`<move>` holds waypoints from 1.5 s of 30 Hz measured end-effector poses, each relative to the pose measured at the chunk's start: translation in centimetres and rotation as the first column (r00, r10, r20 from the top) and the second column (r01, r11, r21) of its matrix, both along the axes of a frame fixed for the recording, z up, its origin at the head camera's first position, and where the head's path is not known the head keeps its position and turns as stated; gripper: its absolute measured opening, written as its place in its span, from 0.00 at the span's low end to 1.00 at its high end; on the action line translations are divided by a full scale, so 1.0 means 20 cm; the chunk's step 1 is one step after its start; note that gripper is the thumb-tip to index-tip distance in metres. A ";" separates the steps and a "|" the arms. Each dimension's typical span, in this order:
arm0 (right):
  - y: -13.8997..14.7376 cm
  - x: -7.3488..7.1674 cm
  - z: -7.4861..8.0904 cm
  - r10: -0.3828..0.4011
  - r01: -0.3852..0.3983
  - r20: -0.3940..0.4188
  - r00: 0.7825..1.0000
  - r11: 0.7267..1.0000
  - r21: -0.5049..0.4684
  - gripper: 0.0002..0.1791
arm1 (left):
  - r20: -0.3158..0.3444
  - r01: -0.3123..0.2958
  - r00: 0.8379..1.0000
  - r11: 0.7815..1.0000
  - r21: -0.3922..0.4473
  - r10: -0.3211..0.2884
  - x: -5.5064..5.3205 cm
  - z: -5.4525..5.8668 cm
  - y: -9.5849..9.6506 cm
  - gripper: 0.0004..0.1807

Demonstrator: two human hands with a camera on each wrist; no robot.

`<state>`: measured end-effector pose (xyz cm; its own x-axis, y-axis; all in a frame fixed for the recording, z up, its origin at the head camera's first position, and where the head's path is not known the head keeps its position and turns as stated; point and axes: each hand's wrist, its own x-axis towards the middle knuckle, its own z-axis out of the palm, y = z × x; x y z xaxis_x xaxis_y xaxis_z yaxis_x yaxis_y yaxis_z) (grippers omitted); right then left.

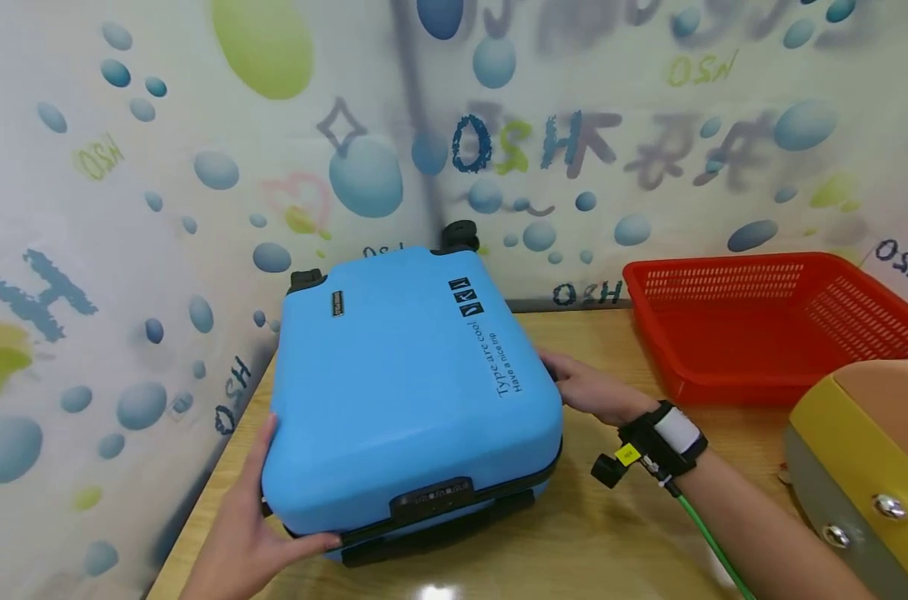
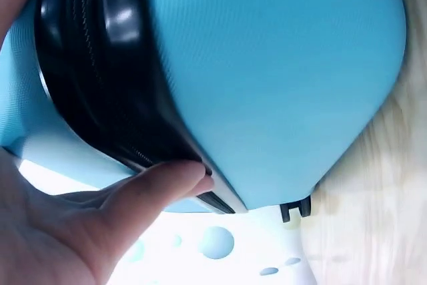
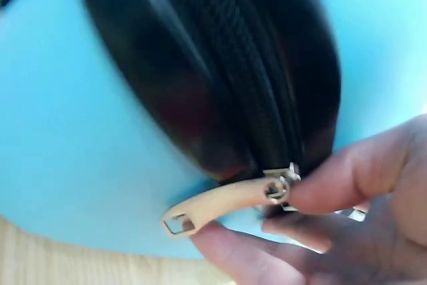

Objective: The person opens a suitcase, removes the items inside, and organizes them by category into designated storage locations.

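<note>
A light blue hard-shell suitcase (image 1: 401, 367) lies flat on the wooden table, with its wheels (image 1: 460, 233) toward the wall and its combination lock (image 1: 431, 498) toward me. My left hand (image 1: 255, 525) grips the near left corner, the thumb along the front edge and the fingers against the left side. In the left wrist view, the thumb touches the black zipper band (image 2: 120, 45). At the suitcase's right side, my right hand (image 1: 585, 383) pinches a metal zipper pull (image 3: 223, 203). The black zipper (image 3: 233, 51) runs up from it between glossy strips.
A red plastic basket (image 1: 652, 333) stands at the back right of the wooden table (image 1: 604, 533). Nearer on the right is a yellow and grey rounded object (image 1: 844, 450) with metal studs. A patterned wall covering (image 1: 544, 192) rises behind and on the left.
</note>
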<state>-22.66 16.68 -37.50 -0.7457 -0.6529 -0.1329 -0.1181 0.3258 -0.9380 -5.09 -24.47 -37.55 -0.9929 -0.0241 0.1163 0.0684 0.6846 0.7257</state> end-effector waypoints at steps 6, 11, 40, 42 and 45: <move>0.04 -0.01 -0.03 0.018 -0.018 -0.033 0.999 1.000 -0.004 0.36 | -0.049 0.013 0.999 1.000 0.009 -0.012 0.04 -0.01 0.07 0.76; 0.07 -0.02 -0.02 0.071 -0.071 -0.027 0.997 0.997 0.008 0.36 | -0.068 0.099 0.993 0.995 0.002 -0.099 0.12 -0.07 0.05 0.79; 0.07 -0.32 -0.08 0.041 -0.045 0.051 0.998 0.996 0.079 0.20 | -0.491 0.175 0.799 0.917 -0.359 -0.346 -0.05 0.08 -0.05 0.66; 0.08 -0.31 -0.08 0.031 -0.032 0.016 0.999 0.996 0.088 0.20 | -0.476 0.187 0.809 0.918 -0.350 -0.346 -0.07 0.07 -0.03 0.68; 0.08 -0.32 -0.07 -0.001 0.007 -0.069 0.998 0.996 0.092 0.17 | -0.497 0.167 0.797 0.915 -0.367 -0.345 -0.11 0.05 0.02 0.68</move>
